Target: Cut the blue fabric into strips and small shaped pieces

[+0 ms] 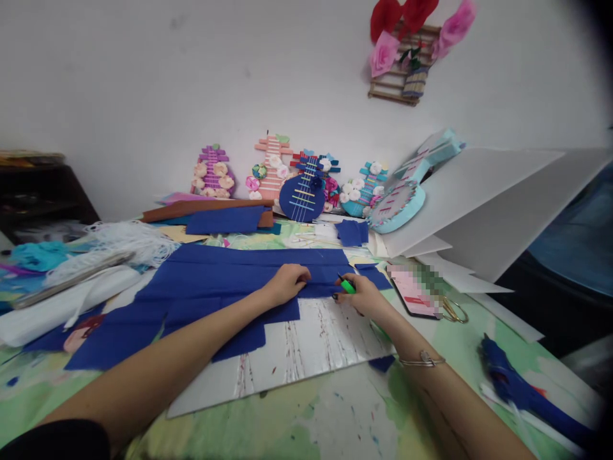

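Dark blue sheet point(191, 281), creased paper or thin cloth, lay spread across the middle of the table point(335, 421), its right part overlapping the far side of a white board point(325, 338). Its near edge was stepped, with square corners hanging over the board. Work seemed only partway along: the sheet was laid out, but the board's near part lay bare, marked with brownish lines and glossy streaks, probably glue, and the sheet did not look fixed to it.

The left hand point(287, 283) rested on the sheet with curled fingers; whether it pinched a fold or merely pressed could not be told. The right hand point(363, 296) gripped a bright green tool point(348, 287) with a dark tip, marker or cutter, just above the board's far right part.

A small blue piece point(373, 276) lay beyond that hand, and a phone point(412, 291) was to its right, beside gold-coloured handles point(454, 310). Farther right lay a blue glue gun point(507, 377). White cords point(124, 239) were heaped at the left. Against the wall point(143, 76) stood decorated lute models, among them a dark blue lute model point(301, 199).
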`<state>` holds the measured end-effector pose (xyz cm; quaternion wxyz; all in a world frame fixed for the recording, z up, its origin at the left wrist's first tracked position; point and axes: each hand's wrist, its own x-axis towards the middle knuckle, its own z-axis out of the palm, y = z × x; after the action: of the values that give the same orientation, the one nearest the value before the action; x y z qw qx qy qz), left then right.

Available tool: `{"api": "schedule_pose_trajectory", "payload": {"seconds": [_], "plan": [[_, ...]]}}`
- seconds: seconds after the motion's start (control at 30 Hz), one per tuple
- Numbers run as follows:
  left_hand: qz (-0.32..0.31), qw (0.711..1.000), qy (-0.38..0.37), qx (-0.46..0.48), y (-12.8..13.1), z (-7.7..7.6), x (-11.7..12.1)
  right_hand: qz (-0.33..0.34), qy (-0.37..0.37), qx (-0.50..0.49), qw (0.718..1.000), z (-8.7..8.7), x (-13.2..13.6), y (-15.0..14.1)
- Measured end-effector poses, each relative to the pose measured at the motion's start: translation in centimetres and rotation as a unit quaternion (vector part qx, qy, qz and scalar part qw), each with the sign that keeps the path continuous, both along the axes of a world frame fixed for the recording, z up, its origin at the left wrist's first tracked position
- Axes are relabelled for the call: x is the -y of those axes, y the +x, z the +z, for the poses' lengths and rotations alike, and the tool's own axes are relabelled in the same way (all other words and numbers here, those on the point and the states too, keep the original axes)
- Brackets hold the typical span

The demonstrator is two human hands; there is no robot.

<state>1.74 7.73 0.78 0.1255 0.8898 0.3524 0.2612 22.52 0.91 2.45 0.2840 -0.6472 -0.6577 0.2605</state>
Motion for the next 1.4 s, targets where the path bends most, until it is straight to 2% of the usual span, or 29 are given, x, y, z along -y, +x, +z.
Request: {"api": "schedule_pose_trajectory", "payload": {"seconds": [0.1, 0.2, 0.37, 0.43, 0.53, 0.6, 0.67, 0.73, 0.8, 0.87, 0.93, 1.03, 1.17, 1.27, 1.4], "plan": [[0.002, 0.998, -0.017, 0.064, 0.2, 0.3, 0.5, 0.001, -0.024, -0.052, 0.998, 0.2, 0.2, -0.1], [0.014, 0.988, -0.072, 0.139, 0.4, 0.9, 1.0, 0.015, -0.042, -0.129, 0.991, 1.1, 0.8, 0.1], [-0.020, 0.958, -0.202, 0.205, 1.0, 1.9, 1.9, 0.071, -0.081, -0.289, 0.951, 2.2, 1.7, 0.5], [-0.043, 0.942, -0.242, 0.230, 1.2, 2.2, 2.2, 0.072, -0.072, -0.314, 0.944, 2.2, 1.7, 0.5], [-0.073, 0.930, -0.262, 0.247, 1.2, 2.6, 2.2, 0.048, -0.033, -0.323, 0.945, 2.2, 1.6, 0.6], [-0.099, 0.936, -0.254, 0.225, 0.7, 2.9, 1.7, 0.022, 0.013, -0.324, 0.946, 2.3, 1.4, 0.8], [-0.101, 0.956, -0.211, 0.178, -0.2, 3.2, 0.7, -0.005, 0.082, -0.325, 0.942, 2.5, 1.2, 1.5], [-0.062, 0.985, -0.119, 0.112, -1.5, 3.3, -0.5, -0.027, 0.150, -0.336, 0.929, 2.6, 0.9, 2.6], [-0.070, 0.996, -0.043, 0.026, -2.9, 3.2, -1.7, -0.035, 0.179, -0.351, 0.918, 2.5, 0.5, 3.9], [-0.094, 0.994, -0.029, -0.045, -4.0, 2.7, -2.6, -0.072, 0.153, -0.352, 0.920, 2.1, 0.0, 5.3], [-0.104, 0.990, -0.031, -0.085, -4.6, 2.2, -3.1, -0.141, 0.079, -0.340, 0.926, 1.7, -0.5, 6.5], [-0.082, 0.991, -0.029, -0.100, -4.9, 1.7, -3.3, -0.162, 0.018, -0.334, 0.928, 1.2, -0.8, 7.6], [-0.018, 0.994, -0.048, -0.098, -4.4, 1.1, -3.3, -0.170, -0.010, -0.317, 0.933, 1.2, -0.7, 7.7], [0.027, 0.995, -0.036, -0.087, -4.1, 0.6, -3.7, -0.171, -0.013, -0.298, 0.939, 1.4, -0.6, 7.2], [0.070, 0.994, -0.017, -0.080, -3.7, 0.0, -4.2, -0.117, -0.008, -0.223, 0.968, 1.5, -0.4, 6.4]]}}
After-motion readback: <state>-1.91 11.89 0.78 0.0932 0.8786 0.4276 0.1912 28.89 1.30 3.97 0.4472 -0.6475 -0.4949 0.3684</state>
